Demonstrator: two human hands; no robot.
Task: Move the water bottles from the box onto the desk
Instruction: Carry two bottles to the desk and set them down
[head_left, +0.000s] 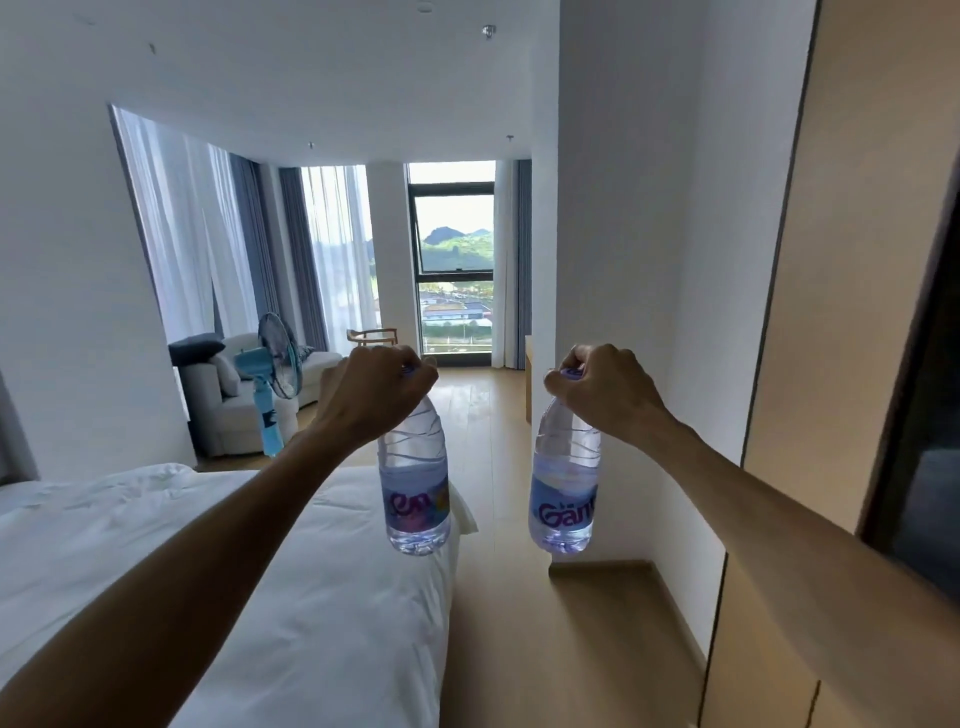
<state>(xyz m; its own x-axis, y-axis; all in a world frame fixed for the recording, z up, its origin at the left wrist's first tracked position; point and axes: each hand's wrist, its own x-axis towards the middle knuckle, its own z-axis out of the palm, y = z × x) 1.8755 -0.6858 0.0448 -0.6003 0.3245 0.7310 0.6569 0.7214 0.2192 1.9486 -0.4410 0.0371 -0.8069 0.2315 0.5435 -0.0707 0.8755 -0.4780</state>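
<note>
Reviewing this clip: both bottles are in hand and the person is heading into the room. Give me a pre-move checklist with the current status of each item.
1. Left hand grips the left bottle at its cap: ok.
2. Right hand grips the right bottle at its cap: ok.
3. Bottles hang upright and apart from each other: ok.
4. Caps sealed: cannot tell, fingers cover them.
5. Floor ahead free of obstacles between the bed and wall: ok.
6. Desk in view with room for both bottles: cannot tell.
</note>
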